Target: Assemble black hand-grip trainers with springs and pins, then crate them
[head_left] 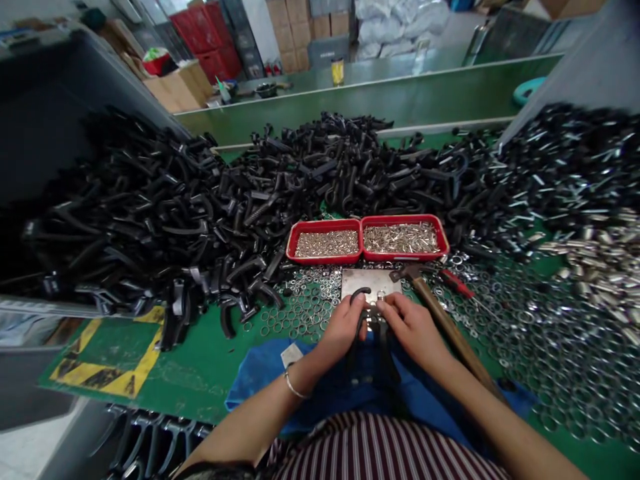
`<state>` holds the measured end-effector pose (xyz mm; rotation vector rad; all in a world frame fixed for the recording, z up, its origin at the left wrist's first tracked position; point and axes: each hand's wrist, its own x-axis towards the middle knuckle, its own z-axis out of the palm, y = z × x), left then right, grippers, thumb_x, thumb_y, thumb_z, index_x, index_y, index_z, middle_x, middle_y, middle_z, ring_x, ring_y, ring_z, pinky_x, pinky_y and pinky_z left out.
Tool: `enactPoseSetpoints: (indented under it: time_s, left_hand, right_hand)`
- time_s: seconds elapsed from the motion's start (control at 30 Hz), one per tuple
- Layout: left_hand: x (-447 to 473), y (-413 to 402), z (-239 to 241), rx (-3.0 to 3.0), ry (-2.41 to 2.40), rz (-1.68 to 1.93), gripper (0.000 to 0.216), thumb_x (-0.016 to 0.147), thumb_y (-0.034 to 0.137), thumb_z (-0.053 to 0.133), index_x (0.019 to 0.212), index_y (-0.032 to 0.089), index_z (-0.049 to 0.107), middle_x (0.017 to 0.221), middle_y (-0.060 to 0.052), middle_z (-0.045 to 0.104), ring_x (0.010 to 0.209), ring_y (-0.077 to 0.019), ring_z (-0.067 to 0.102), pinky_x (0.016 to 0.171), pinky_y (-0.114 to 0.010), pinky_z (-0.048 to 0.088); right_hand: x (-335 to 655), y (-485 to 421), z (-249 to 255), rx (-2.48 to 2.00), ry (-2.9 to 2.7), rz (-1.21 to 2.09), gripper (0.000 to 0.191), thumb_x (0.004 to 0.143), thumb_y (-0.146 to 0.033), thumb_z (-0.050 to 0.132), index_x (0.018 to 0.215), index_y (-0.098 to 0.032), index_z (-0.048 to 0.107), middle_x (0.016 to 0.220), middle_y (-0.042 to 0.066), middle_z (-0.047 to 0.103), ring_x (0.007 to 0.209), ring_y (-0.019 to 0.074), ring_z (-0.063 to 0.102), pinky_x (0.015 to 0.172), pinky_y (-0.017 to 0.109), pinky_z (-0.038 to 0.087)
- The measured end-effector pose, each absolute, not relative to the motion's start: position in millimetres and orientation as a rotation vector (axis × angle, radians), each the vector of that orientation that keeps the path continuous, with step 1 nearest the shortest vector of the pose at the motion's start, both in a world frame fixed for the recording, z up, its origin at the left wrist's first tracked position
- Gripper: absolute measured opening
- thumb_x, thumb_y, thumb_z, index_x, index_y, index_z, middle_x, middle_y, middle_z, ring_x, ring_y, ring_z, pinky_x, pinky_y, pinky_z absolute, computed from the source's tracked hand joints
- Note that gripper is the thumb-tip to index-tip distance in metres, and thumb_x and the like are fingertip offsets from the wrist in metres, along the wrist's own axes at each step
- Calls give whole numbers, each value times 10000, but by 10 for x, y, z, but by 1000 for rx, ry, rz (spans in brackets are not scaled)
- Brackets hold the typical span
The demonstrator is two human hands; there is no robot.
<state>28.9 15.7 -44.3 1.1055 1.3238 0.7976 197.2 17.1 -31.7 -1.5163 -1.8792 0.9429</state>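
My left hand (344, 328) is closed around a black part with a curved hook end (361, 291) and long dark legs reaching down toward my lap. My right hand (411, 327) pinches a small shiny metal ring-like piece (381, 295) at the top of that part; its exact kind is too small to tell. Both hands are close together over the front edge of a flat metal plate (354, 280). To the right of the plate lies a hammer (435, 303) with a wooden handle. My fingers hide much of the black part's middle.
Two red trays (361, 257) of small metal pieces stand behind the plate. A heap of black curved parts (190, 200) spreads behind and left. Loose metal rings (560, 360) cover the right side, near a red-handled screwdriver (457, 283). A blue cloth (260, 373) hangs at the front edge.
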Motion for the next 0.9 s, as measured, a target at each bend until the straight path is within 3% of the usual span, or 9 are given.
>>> enactPoseSetpoints:
  time_s: [0.33,0.5,0.9]
  left_hand:
    - [477,3,-458,1075,1301,866,412,969,580,397,906,196,531,441,74,446,401,-110,430,446,-228,346]
    - [454,64,-415,1018,1301,911,449,968,589,395,985,175,567,406,86,410,370,-102,387,405,-210,299]
    - [495,33,-328,1064,1332,824,398,978,559,389,912,192,527,452,84,424,383,-97,407,416,-203,324]
  right_hand:
    - [1986,202,-279,-1507,-1843,985,310,992,-453,434,824,-212,533,700,0,568,668,168,560,650,274,381]
    - [2052,218,-228,-1544,-1843,944,309,989,-460,441,822,-214,525,647,-18,532,610,163,522,605,273,346]
    - [2043,171,-294,-1473,-1888,1028,286,989,-432,429,796,-227,482,665,-12,522,635,171,525,621,277,363]
